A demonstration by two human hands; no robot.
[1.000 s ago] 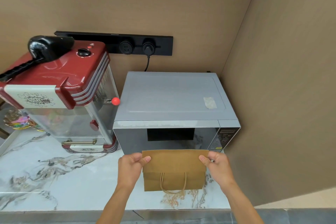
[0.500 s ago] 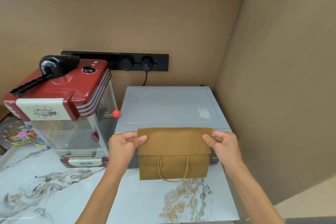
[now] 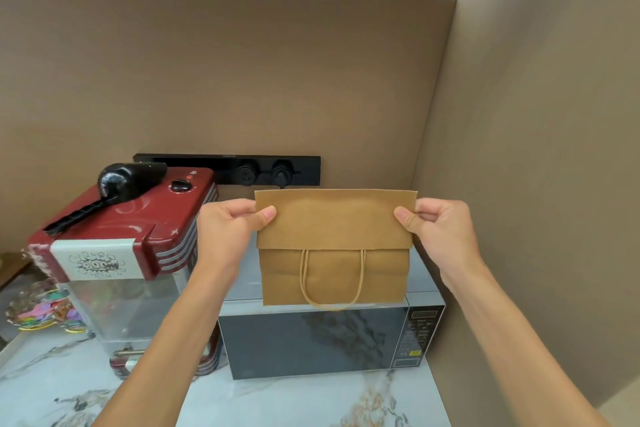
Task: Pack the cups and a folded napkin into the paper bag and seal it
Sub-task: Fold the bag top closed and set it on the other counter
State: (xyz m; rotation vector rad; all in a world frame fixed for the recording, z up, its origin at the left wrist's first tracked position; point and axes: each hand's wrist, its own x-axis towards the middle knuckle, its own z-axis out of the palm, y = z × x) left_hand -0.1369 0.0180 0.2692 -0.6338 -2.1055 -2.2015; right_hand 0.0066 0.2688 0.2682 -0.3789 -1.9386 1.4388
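A brown paper bag with twisted paper handles hangs in the air above the microwave, its top folded down as a flap over the front. My left hand pinches the flap's left edge, thumb on the front. My right hand pinches the right edge the same way. The bag's sides bulge slightly; what is inside is hidden. No cups or napkin are in view.
A grey microwave stands on the marble counter against the right wall. A red popcorn machine stands to its left, with a colourful dish beyond. A black socket strip is on the back wall.
Both hands have raised the bag from just over the counter to above the microwave's top. The camera has tilted upward.
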